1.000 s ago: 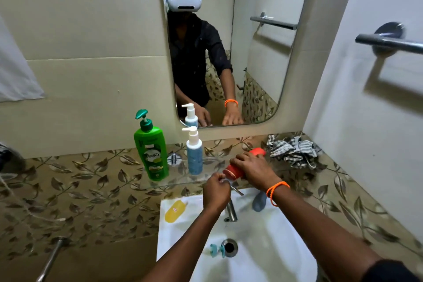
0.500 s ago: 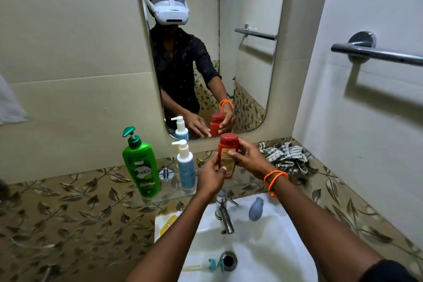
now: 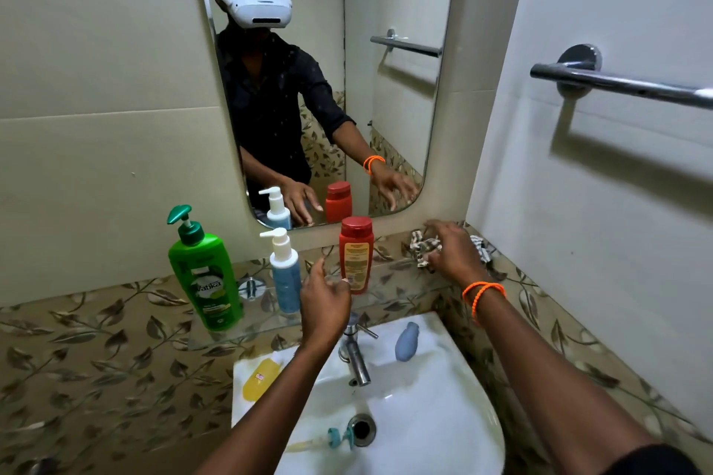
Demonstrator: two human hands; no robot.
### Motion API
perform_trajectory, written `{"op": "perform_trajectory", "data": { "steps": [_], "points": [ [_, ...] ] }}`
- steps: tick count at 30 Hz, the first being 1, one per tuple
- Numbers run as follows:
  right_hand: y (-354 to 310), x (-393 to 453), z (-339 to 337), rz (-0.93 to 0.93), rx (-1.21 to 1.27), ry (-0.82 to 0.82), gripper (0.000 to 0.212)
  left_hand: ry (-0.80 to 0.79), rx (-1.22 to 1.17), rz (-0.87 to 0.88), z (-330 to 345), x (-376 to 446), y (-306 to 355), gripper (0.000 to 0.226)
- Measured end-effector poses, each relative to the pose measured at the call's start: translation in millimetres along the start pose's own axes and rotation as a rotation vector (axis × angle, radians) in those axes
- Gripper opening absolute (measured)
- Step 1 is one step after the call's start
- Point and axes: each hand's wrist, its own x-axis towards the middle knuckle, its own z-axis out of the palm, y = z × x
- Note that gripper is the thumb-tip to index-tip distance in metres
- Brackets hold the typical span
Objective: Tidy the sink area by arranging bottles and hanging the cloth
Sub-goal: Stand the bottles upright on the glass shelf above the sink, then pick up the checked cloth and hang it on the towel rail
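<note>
Risk first: red bottle (image 3: 355, 254) upright on glass shelf (image 3: 401, 303), near front edge, left hand (image 3: 326, 303) just beside it, fingers loose and spread, gripping nothing. Any stray knuckle bump and down into sink (image 3: 436, 409) or onto tap (image 3: 357, 355) directly below. Thin glass ledge, little margin.

Right hand (image 3: 455, 251) over checked cloth (image 3: 424, 245), bunched at far right end of shelf in wall corner. Fingers curled onto fabric, probably starting a pinch, but grasp not confirmable from this angle; cannot tell if closed. Danger on lifting: trailing fold sweeping sideways into red bottle, close by on the left. Safer up and to the right, away from bottles.

Towel bar (image 3: 625, 83) on right wall, well above and apart from cloth; long reach, cloth possibly sliding off smooth chrome if draped unevenly.

Also around: green pump bottle (image 3: 204, 278) at left end of shelf, white-and-blue pump bottle (image 3: 284, 274) between green and red, all three upright in a row. Yellow soap (image 3: 261, 378) and grey-blue item (image 3: 407, 341) on sink rim, teal-headed toothbrush (image 3: 335, 438) lying by drain. Mirror (image 3: 328, 81) behind shelf. Bottles part looks done; cloth not yet hung.
</note>
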Motion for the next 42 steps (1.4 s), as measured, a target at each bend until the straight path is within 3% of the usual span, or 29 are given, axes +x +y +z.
{"op": "perform_trajectory", "data": {
  "steps": [2,4,8,10,11,14,15,17,20,23,26,32,38,42],
  "points": [
    [16,-3,4,-0.026,-0.372,-0.187,0.063,0.044,-0.010,0.032,4,-10,1,0.060],
    [26,-5,9,-0.045,-0.412,-0.213,0.048,0.069,-0.019,0.106,10,-21,2,0.053],
    [23,-7,0,0.069,0.189,0.175,0.014,-0.012,0.000,0.293,20,-38,16,0.030],
    [23,-4,-9,0.044,0.295,0.222,0.010,-0.086,0.024,0.351,26,-38,32,0.023],
    [24,-3,-14,-0.009,0.213,0.109,0.018,-0.134,0.031,0.362,30,-37,43,0.023],
    [29,-5,-14,-0.091,-0.162,-0.422,0.070,-0.251,0.024,0.328,45,-39,66,0.025],
    [32,-7,-6,-0.103,-0.258,-0.473,0.073,-0.264,0.014,0.318,49,-41,67,0.025],
    [36,-10,10,-0.110,-0.309,-0.339,0.059,-0.287,0.011,0.320,54,-47,61,0.023],
    [31,-14,21,-0.045,-0.017,-0.041,0.034,-0.310,0.048,0.307,51,-50,42,0.021],
    [13,-12,9,-0.002,0.401,0.151,0.028,-0.217,0.062,0.292,39,-40,40,0.022],
    [-17,-8,-23,-0.090,0.662,0.057,0.026,-0.147,-0.016,0.382,30,-22,68,0.032],
    [-34,-17,-101,-0.199,0.860,-0.294,0.029,-0.190,-0.144,0.491,13,1,139,0.058],
    [-13,-38,-174,-0.098,0.833,-0.463,0.040,-0.585,-0.285,0.442,-5,7,185,0.021],
    [-8,-60,-206,-0.092,0.823,-0.468,0.039,-0.620,-0.325,0.508,-17,-6,212,0.016]
  ]
}}
